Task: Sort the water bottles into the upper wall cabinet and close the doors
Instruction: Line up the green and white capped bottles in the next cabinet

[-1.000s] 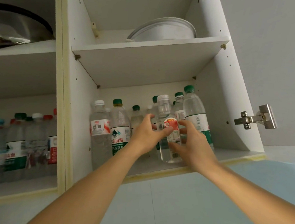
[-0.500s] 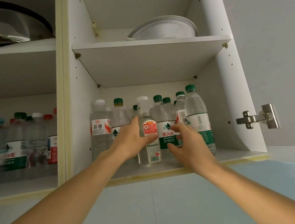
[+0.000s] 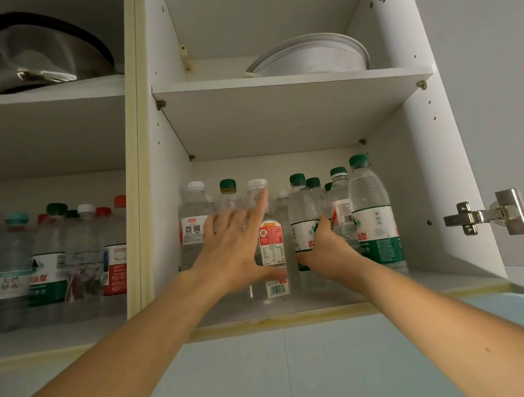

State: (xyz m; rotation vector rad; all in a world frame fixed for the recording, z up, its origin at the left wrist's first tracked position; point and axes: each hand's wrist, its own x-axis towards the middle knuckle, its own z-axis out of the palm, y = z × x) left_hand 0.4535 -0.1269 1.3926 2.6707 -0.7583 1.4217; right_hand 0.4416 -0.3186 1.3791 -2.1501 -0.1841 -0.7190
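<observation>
Clear plastic water bottles were seen from the head camera, crowded upright on the lower shelf (image 3: pixel 326 302) of the open wall cabinet. The red-label bottle (image 3: pixel 270 248) was steadied at the shelf's front by the left hand (image 3: pixel 233 251), fingers (image 3: pixel 262 203) spread straight against its side, thumb under the label, nothing gripped. A green-label bottle (image 3: pixel 304 226) just beside it was touched by the right hand (image 3: pixel 325 249); whether its fingers were curled round it could not be told. A low, level push would likely be best, so that neighbours were not toppled.
</observation>
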